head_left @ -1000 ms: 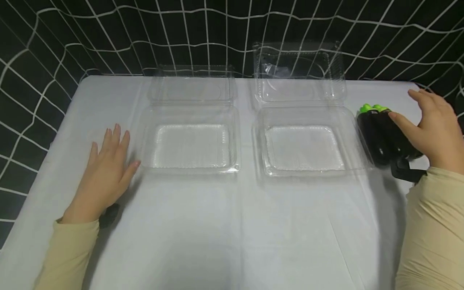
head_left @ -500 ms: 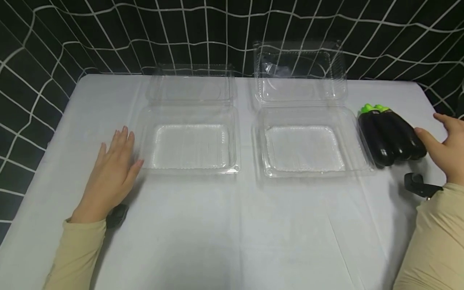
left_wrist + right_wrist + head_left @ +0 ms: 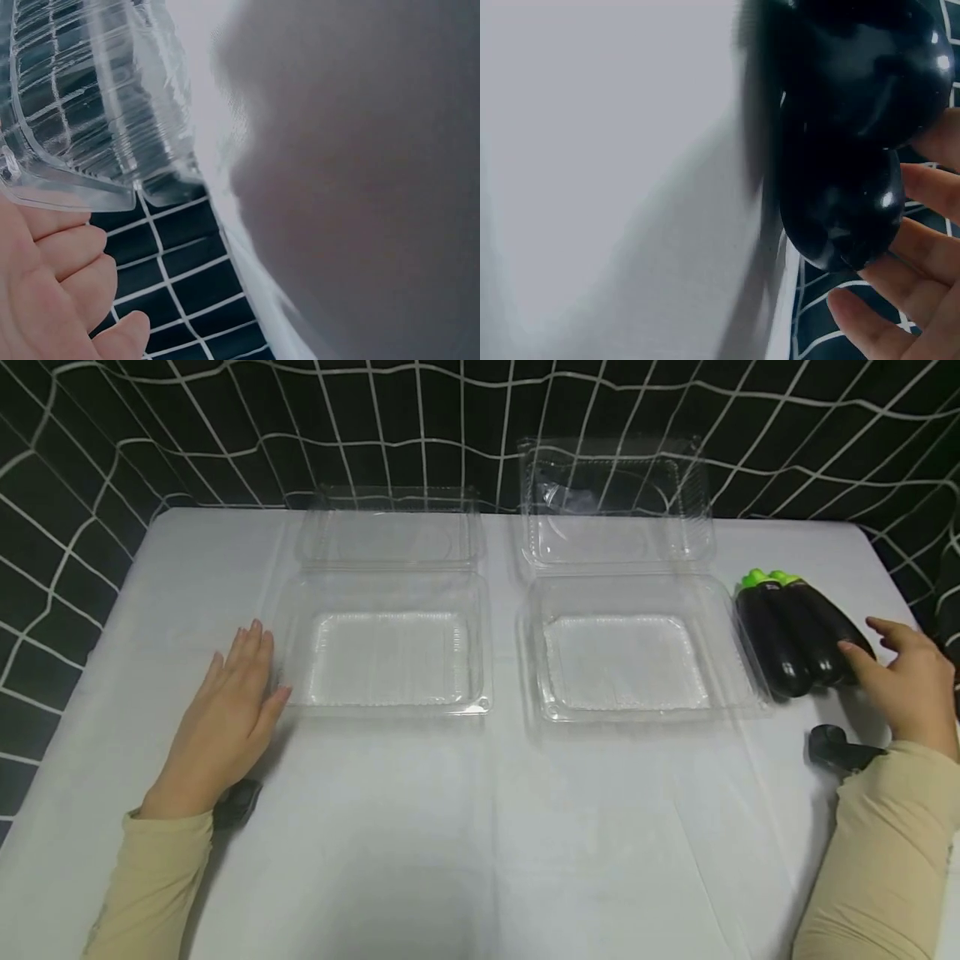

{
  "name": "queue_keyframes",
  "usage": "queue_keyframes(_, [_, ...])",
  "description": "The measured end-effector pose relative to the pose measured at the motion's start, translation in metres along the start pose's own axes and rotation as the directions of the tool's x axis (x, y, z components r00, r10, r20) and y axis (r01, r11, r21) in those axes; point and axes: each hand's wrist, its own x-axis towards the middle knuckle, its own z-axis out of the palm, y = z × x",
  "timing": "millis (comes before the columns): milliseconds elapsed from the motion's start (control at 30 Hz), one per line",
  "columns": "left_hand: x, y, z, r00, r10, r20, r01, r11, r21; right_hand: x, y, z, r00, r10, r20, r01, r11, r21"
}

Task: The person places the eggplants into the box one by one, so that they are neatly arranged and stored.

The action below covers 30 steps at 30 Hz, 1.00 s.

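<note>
Glossy dark eggplants (image 3: 776,639) with bright green caps lie side by side at the table's right end. My right hand (image 3: 911,685) is at their right side, thumb touching the outermost one and fingers loosely spread around its outer end. From the right wrist, rounded eggplant ends (image 3: 844,202) appear close to the fingers, which are not closed around them. My left hand (image 3: 221,718) lies with fingers extended beside the left clear plastic container (image 3: 483,702); its fingertips are near the container's left wall, and contact is hard to tell. The left wrist view has that container (image 3: 97,187) above the fingers.
Another clear hinged container (image 3: 551,714) stands in the middle right, its raised lid (image 3: 615,556) leaning back; the eggplants lie against its right side. A white cloth (image 3: 420,827) covers the table. White netting (image 3: 420,442) over dark fabric encloses the back and sides.
My right hand moved off the eggplants to the right, then came back to touch the outermost one. The left hand shifted slightly toward the left container. The containers stay put.
</note>
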Motion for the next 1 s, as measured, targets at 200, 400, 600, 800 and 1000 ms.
queue_keyframes(200, [-0.001,-0.001,0.002,1.0,0.004,-0.01,-0.004,1.0,-0.019,0.0,0.005,0.006,1.0,0.017,-0.007,-0.017,0.999,0.034])
queue_keyframes(400, [-0.002,0.0,0.004,1.0,-0.001,-0.019,0.001,1.0,-0.009,-0.018,-0.02,-0.004,1.0,0.002,-0.019,-0.001,0.998,0.07])
queue_keyframes(600, [-0.003,0.001,0.006,1.0,-0.014,-0.015,0.014,1.0,-0.016,-0.018,-0.019,-0.002,1.0,0.025,-0.01,-0.024,0.997,0.077])
queue_keyframes(800, [-0.002,0.0,0.008,1.0,-0.004,-0.029,0.003,1.0,-0.012,-0.015,-0.016,-0.001,0.995,0.081,0.063,-0.085,0.994,0.067])
queue_keyframes(1000, [-0.003,0.0,0.008,0.999,-0.003,-0.04,0.003,1.0,-0.003,-0.013,-0.018,-0.001,0.996,0.077,0.05,-0.08,0.994,0.068])
